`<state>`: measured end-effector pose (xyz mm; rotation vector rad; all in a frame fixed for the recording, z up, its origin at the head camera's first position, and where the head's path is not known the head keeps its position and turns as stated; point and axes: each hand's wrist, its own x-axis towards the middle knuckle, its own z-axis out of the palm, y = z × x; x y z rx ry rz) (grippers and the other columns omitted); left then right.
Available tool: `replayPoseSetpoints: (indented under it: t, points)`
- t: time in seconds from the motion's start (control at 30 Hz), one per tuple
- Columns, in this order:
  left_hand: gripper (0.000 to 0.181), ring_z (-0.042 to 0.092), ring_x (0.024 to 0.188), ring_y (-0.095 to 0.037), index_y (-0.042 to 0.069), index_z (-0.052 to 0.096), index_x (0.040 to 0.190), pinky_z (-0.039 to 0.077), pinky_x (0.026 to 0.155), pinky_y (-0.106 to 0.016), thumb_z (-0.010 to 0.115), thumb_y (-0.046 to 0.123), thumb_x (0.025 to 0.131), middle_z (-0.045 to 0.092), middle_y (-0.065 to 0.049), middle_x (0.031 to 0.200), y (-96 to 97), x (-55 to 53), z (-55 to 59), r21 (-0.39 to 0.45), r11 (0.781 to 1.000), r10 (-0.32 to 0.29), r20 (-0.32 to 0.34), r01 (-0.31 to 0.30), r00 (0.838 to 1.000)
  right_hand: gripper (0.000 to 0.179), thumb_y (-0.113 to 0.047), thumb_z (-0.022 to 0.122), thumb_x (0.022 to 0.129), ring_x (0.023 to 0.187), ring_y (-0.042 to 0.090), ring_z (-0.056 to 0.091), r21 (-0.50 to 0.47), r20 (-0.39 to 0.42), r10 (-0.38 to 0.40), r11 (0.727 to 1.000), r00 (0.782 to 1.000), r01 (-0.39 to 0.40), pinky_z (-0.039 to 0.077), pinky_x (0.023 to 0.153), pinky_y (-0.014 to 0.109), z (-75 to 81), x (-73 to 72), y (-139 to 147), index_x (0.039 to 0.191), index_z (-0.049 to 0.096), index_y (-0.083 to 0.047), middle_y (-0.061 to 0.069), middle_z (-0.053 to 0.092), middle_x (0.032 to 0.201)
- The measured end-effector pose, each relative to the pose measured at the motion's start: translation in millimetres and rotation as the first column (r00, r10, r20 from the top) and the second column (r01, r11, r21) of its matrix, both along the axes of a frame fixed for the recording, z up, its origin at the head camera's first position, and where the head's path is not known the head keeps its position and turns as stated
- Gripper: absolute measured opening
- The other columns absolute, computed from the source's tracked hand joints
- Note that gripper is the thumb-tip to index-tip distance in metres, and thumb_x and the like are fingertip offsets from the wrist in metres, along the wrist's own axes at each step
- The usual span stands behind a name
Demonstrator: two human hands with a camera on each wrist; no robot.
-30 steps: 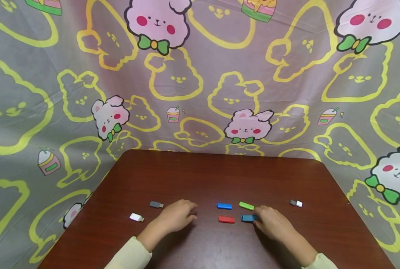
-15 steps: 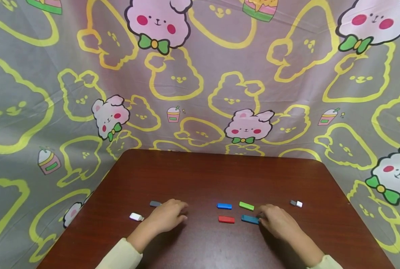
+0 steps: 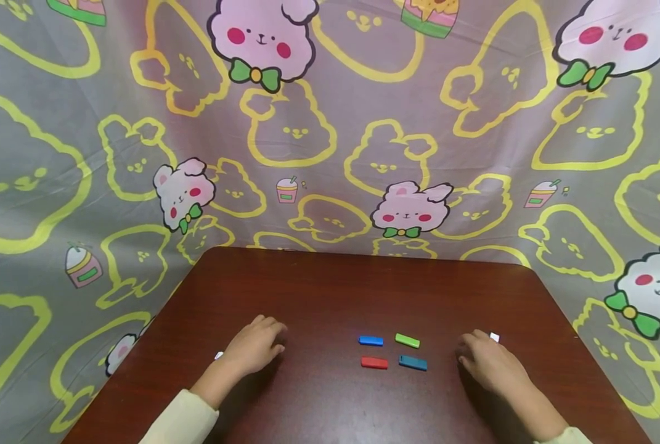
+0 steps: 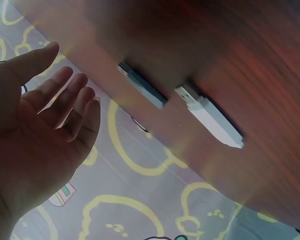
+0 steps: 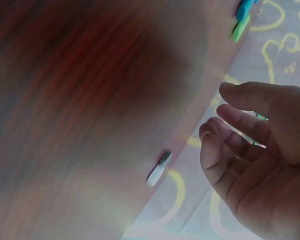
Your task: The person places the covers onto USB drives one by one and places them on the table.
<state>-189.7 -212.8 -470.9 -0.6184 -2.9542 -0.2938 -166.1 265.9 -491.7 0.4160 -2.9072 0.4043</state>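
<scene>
Lying on streaked wood (image 4: 270, 65) — metal-tipped white stick (image 4: 215, 121), near left hand (image 3: 252, 346).

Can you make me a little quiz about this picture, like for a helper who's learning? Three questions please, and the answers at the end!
1. Pick one. In the head view, what colour is the stick just below the blue stick? A: green. B: red. C: pink.
2. True or false? The right hand is holding the teal stick.
3. Fill the gap with "bare" or "capped". In the left wrist view, the metal plug of the white USB stick is ____.

Key
1. B, the red stick.
2. False: the teal stick lies on the table, apart from that hand.
3. Bare.
</scene>
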Motion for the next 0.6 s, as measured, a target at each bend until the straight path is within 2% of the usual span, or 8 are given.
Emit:
replayPoseSetpoints:
  t: [0.13,0.3,0.6]
  points:
    - [0.030,0.058,0.103,-0.026,0.007,0.071,0.112,0.051,0.085,-0.044,0.081,0.017,0.085,0.068,-0.006,0.110,-5.7,-5.9,-1.6,-0.002,1.000,0.025,0.017,-0.025,1.000,0.030,-0.007,0.081,0.078,0.089,0.035,0.066,0.008,-0.006,-0.019,1.000,1.000,0.019,0.055,0.075,0.050,1.5,-5.0,17.2,0.104,0.068,-0.002,0.011,0.062,0.097]
    - [0.031,0.057,0.103,-0.027,0.008,0.071,0.112,0.051,0.085,-0.045,0.081,0.016,0.084,0.067,-0.006,0.109,-10.4,-13.3,-1.3,-0.009,0.998,0.057,0.048,-0.057,0.997,0.028,-0.006,0.081,0.076,0.089,0.039,0.063,0.020,-0.017,-0.045,0.999,0.999,0.046,0.053,0.076,0.054,2.3,-12.5,35.4,0.101,0.069,-0.002,0.013,0.061,0.096]
    - [0.031,0.057,0.107,-0.029,0.009,0.070,0.113,0.050,0.089,-0.049,0.081,0.018,0.085,0.066,-0.007,0.110,-16.7,-24.5,-4.3,-0.024,0.998,0.065,0.093,-0.063,0.994,0.027,-0.005,0.080,0.075,0.086,0.041,0.060,0.031,-0.049,-0.045,0.998,0.998,0.047,0.052,0.075,0.055,-1.9,-22.0,51.6,0.099,0.068,-0.002,0.014,0.060,0.093]
